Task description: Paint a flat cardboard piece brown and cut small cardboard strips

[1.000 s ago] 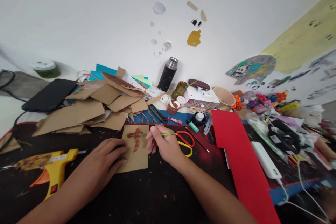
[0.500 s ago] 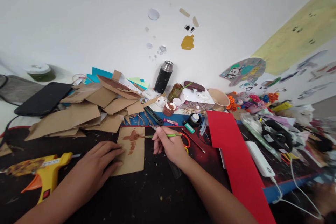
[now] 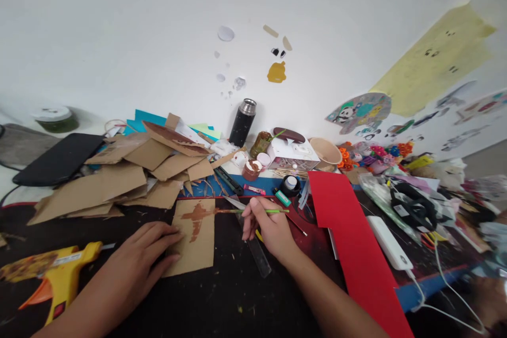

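Observation:
A rectangular piece of cardboard (image 3: 204, 253) lies on the dark table, with a brown cross-like patch of paint (image 3: 197, 215) on its upper part. My left hand (image 3: 152, 251) rests flat on its left edge, fingers stretched out. In my right hand (image 3: 265, 224) a thin paintbrush (image 3: 278, 211) with a green handle is pinched, held almost level. Its brown tip points left, close to the cardboard's right edge. Under and beside my right hand lie scissors (image 3: 234, 202), partly hidden, and a clear ruler (image 3: 259, 257). An open jar of brown paint (image 3: 251, 170) stands behind.
A yellow glue gun (image 3: 71, 272) lies at the left, below a heap of cardboard scraps (image 3: 106, 187). A black flask (image 3: 242, 124) stands by the wall. Red card (image 3: 348, 237) and a white power strip (image 3: 389, 243) lie to the right.
My right hand has drawn the paintbrush to the right, its tip now farther from the brown patch. The patch's right arm looks longer. My left hand stays on the cardboard; the view has shifted slightly.

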A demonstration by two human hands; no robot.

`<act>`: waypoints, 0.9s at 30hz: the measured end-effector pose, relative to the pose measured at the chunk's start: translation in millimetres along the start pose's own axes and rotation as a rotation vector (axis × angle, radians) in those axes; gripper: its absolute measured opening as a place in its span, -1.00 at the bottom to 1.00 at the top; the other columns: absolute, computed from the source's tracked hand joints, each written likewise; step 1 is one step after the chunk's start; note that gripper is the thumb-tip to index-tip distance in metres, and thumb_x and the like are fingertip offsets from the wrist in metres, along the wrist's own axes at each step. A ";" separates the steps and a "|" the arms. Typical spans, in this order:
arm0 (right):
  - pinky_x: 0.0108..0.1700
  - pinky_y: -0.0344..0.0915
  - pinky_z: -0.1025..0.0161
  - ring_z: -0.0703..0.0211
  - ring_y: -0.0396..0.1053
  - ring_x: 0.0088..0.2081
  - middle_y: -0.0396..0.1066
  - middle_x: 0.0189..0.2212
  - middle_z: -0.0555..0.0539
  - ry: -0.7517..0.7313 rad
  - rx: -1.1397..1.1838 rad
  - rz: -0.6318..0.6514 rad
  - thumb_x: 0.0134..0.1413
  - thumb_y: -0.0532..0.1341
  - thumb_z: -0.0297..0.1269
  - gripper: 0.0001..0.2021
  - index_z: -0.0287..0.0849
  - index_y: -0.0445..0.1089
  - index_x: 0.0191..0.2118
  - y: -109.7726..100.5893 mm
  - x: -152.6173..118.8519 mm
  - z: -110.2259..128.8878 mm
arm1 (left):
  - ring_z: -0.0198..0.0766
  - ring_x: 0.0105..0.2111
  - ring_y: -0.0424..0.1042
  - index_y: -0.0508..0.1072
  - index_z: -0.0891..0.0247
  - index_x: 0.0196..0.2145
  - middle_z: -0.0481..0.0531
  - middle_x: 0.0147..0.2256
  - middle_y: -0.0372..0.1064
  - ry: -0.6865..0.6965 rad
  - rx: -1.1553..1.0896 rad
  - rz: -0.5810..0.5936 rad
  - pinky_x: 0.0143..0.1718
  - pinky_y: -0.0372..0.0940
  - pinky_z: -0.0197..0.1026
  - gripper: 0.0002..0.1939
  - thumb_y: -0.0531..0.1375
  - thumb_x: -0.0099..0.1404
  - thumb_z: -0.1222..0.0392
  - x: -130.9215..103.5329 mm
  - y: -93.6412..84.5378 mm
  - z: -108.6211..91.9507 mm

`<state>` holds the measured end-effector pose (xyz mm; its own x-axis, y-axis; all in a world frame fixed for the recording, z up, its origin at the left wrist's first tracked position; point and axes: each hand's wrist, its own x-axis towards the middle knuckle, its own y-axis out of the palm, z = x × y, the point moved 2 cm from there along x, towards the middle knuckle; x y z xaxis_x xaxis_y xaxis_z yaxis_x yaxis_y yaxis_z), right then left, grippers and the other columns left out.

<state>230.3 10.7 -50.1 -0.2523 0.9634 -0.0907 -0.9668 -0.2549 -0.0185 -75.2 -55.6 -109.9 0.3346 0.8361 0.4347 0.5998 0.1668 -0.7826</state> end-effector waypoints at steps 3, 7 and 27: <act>-0.57 0.28 0.39 0.22 0.49 -0.61 0.47 -0.57 0.03 0.034 0.006 0.052 0.36 0.25 0.50 -0.32 -0.14 0.47 -0.28 10.4 -0.5 -4.9 | -0.08 -0.06 0.69 0.73 -0.01 0.03 0.04 -0.05 0.70 0.016 0.006 -0.011 0.03 0.56 -0.14 -0.60 0.17 0.64 -0.22 2.0 -1.8 -1.8; -0.58 0.26 0.40 0.25 0.48 -0.62 0.46 -0.56 0.04 0.052 -0.002 0.126 0.37 0.22 0.51 -0.31 -0.14 0.48 -0.26 32.2 5.0 -14.9 | -0.10 -0.07 0.69 0.72 0.00 0.04 0.04 -0.05 0.70 0.041 0.020 -0.033 0.03 0.56 -0.16 -0.61 0.16 0.66 -0.19 2.4 -2.8 -2.6; -0.57 0.28 0.40 0.26 0.46 -0.63 0.45 -0.60 0.06 0.022 -0.041 0.050 0.33 0.22 0.54 -0.29 -0.14 0.46 -0.30 25.4 23.7 -12.3 | -0.10 -0.05 0.68 0.72 0.01 0.06 0.02 -0.04 0.71 0.056 0.018 -0.034 0.05 0.55 -0.15 -0.66 0.20 0.64 -0.15 1.1 -1.1 -1.9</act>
<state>200.3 26.1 -64.9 -0.2992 0.9473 -0.1141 -0.9502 -0.3067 -0.0545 -74.1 -55.8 -107.8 0.3543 0.7995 0.4851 0.5986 0.2046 -0.7744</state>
